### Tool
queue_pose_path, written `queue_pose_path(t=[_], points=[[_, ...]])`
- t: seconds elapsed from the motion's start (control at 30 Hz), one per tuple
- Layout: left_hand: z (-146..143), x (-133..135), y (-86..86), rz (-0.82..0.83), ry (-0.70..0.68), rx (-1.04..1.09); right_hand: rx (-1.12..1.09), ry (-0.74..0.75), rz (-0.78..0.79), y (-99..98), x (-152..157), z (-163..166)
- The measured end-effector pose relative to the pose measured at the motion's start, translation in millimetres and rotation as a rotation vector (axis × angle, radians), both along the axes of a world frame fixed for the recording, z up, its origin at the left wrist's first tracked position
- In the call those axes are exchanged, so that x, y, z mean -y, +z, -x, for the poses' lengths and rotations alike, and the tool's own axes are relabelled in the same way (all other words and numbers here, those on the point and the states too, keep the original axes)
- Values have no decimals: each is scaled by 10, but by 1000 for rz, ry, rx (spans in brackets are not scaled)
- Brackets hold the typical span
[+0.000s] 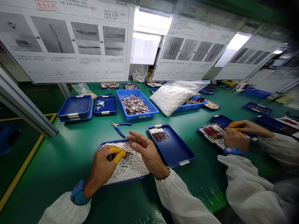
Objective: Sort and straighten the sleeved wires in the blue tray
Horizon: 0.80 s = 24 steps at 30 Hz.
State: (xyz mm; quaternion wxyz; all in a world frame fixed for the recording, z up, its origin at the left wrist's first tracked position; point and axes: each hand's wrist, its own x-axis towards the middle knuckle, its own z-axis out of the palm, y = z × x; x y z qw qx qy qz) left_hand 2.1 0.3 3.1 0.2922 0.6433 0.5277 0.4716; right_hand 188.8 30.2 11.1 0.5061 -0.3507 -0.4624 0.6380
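Note:
My left hand (101,166), with yellow finger cots on thumb and index finger, pinches thin wires over a blue tray (142,178) full of short white tubes (127,168). Dark wire ends (110,157) show inside its curled palm. Close by on the right is my right hand (146,151), bare, its fingers stretched toward the left fingertips and apart from the thumb. Nothing plainly shows between them. To the right, another blue tray (178,149) bears a row of red and black wires with white sleeves (158,134).
Blue-handled cutters (120,127) lie behind the tube tray. Farther back are stacked trays (76,107), a blue bin (137,116) of wire pieces and a bag of white tubes (173,96). At right, a co-worker's hands (237,137) work over a tray. Instruction sheets (70,65) hang above.

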Motion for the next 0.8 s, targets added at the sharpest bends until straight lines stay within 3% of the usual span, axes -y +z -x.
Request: queue_pose_path(t=[0.1,0.23,0.53,0.8], points=[[-2,3,17,57,30,68,-16,-37,-27,-4,-9,2],[-5,8,-3,57,14,100,-31,21,-24,-49,14,109],[-9,-1,-58,-30,-6,-18,-55,-49,-70,-30,44,179],[-4,36,-71,-163,41,-65,-14,68,-11,-53,49,164]])
